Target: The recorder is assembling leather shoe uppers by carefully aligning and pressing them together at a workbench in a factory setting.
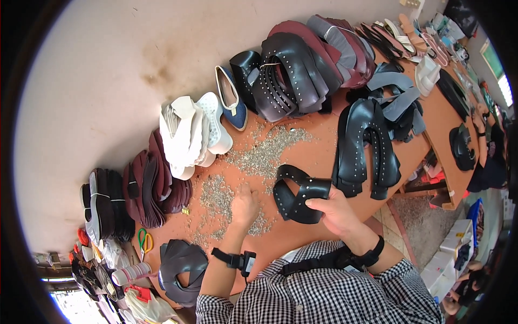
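Note:
A black shoe upper [303,202], bent into a loop with silver studs along its edges, is gripped at its right side by my right hand [340,212], thumb on top. My left hand [245,206] is over a spread of small metal studs [215,200], its fingers curled down and drawn together. Whatever those fingertips hold, if anything, is too small to make out. A second heap of loose studs [270,151] lies just beyond. To the right, studded black uppers [369,143] lie piled on the orange-brown table [318,143].
Along the wall stand bundled black and maroon uppers [294,70], a blue flat shoe [232,100], white shoe pieces [189,129] and maroon stacks [148,183]. Scissors [144,240] and dark uppers [183,259] lie at the near left. A co-worker's arm [482,140] shows at far right.

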